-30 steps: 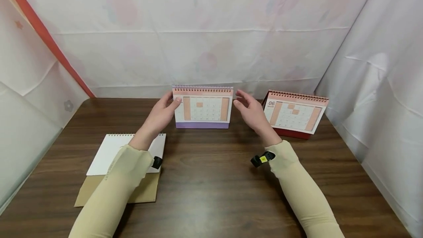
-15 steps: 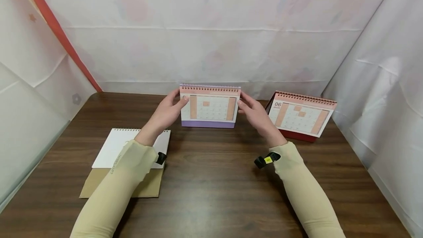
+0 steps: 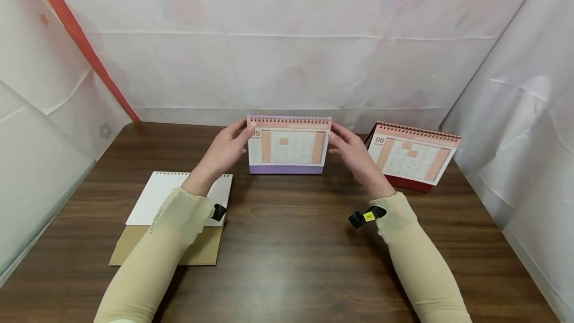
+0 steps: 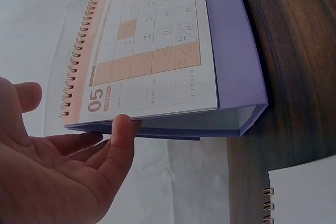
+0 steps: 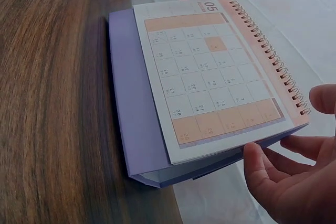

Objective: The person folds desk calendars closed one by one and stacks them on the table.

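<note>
A purple desk calendar (image 3: 287,169) stands upright at the back middle of the table, its page marked 05. At its left side is my left hand (image 3: 223,151); in the left wrist view the thumb is off the page and the fingers (image 4: 122,132) are at the side edge. My right hand (image 3: 354,156) is at the opposite side, thumb raised and fingers (image 5: 254,163) along the edge in the right wrist view. Fingertips behind the calendar are partly hidden.
To the right a dark red desk calendar (image 3: 408,161) marked 06 stands at an angle. A spiral calendar with blank white page (image 3: 143,203) and tan base (image 3: 197,253) lies front left, partly under my left forearm. White curtains (image 3: 287,64) enclose the wooden table (image 3: 287,263).
My right hand has moved in from beside the purple calendar to its right edge. The left thumb has shifted up toward the top left corner, uncovering the 05. The head view has shifted slightly.
</note>
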### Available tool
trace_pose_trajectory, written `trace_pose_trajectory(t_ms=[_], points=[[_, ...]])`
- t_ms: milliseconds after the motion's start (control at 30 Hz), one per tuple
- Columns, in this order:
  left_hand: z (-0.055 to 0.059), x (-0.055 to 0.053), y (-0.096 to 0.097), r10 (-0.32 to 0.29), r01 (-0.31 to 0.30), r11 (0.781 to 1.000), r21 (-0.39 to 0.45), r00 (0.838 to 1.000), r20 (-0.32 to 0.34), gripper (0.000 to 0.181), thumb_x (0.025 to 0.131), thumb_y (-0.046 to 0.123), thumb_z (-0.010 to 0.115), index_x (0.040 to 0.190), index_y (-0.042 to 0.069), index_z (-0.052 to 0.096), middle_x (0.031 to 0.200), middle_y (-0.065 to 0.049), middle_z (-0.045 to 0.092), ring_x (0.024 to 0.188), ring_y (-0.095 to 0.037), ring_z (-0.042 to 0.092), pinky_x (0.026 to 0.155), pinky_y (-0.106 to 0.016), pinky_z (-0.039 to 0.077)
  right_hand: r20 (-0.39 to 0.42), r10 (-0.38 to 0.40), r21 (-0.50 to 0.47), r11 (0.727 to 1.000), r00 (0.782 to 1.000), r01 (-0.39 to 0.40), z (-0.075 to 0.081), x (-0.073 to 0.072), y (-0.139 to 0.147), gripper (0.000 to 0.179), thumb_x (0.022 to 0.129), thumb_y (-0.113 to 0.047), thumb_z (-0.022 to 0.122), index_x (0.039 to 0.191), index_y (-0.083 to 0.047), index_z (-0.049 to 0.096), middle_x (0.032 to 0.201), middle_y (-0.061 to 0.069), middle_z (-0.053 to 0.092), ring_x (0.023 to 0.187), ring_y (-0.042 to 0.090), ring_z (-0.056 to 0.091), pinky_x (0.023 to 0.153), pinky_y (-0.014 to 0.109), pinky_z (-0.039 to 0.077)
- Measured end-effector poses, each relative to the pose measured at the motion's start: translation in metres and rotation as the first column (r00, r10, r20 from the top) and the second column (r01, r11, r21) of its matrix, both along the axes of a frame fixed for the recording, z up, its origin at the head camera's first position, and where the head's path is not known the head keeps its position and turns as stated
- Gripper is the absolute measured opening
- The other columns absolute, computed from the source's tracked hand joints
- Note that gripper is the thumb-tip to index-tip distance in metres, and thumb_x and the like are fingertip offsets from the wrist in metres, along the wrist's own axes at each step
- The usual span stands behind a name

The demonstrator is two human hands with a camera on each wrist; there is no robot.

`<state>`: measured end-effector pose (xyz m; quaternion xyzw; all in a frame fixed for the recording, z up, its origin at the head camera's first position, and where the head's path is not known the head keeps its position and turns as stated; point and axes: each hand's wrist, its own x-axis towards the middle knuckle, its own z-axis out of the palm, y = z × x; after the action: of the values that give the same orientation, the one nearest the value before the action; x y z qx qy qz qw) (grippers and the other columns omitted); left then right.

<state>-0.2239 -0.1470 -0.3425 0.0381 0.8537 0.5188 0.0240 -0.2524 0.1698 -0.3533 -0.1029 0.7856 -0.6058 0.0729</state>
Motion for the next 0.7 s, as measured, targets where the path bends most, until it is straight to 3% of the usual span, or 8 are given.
trace_pose_trajectory(t_ms=[267, 567, 700], points=[[0.0006, -0.0010, -0.0021, 0.024, -0.024, 0.998, 0.054, 1.000, 0.011, 0.076, 0.097, 0.068, 0.040, 0.156, 0.020, 0.033, 0.142, -0.015, 0.053, 0.111, -0.032, 0.063, 0.098, -0.047, 0.046, -0.016, -0.040, -0.018, 0.999, 0.999, 0.040, 0.0005, 0.0005, 0.0036, 0.057, 0.105, -0.038, 0.049, 0.155, -0.014, 0.036, 0.154, 0.006, 0.041, 0.128, 0.029, 0.049, 0.108, 0.048, 0.038], [-0.0022, -0.0031, -0.0017, 0.054, -0.054, 0.992, 0.118, 0.999, 0.005, 0.069, 0.097, 0.064, 0.046, 0.151, 0.021, 0.045, 0.150, -0.005, 0.048, 0.112, -0.030, 0.062, 0.099, -0.050, 0.046, -0.016, -0.084, -0.065, 0.994, 0.996, 0.083, 0.0058, 0.0031, 0.0061, 0.049, 0.107, -0.033, 0.048, 0.152, -0.013, 0.043, 0.152, 0.006, 0.043, 0.130, 0.022, 0.046, 0.110, 0.040, 0.035], [-0.0027, -0.0036, -0.0022, 0.098, -0.096, 0.986, 0.136, 0.995, -0.006, 0.067, 0.097, 0.065, 0.047, 0.144, 0.018, 0.056, 0.130, -0.011, 0.063, 0.108, -0.031, 0.061, 0.093, -0.044, 0.046, -0.037, -0.090, -0.084, 0.993, 0.995, 0.087, 0.0065, 0.0042, 0.0054, 0.048, 0.107, -0.032, 0.048, 0.150, -0.012, 0.047, 0.152, 0.005, 0.043, 0.131, 0.022, 0.045, 0.110, 0.041, 0.035]])
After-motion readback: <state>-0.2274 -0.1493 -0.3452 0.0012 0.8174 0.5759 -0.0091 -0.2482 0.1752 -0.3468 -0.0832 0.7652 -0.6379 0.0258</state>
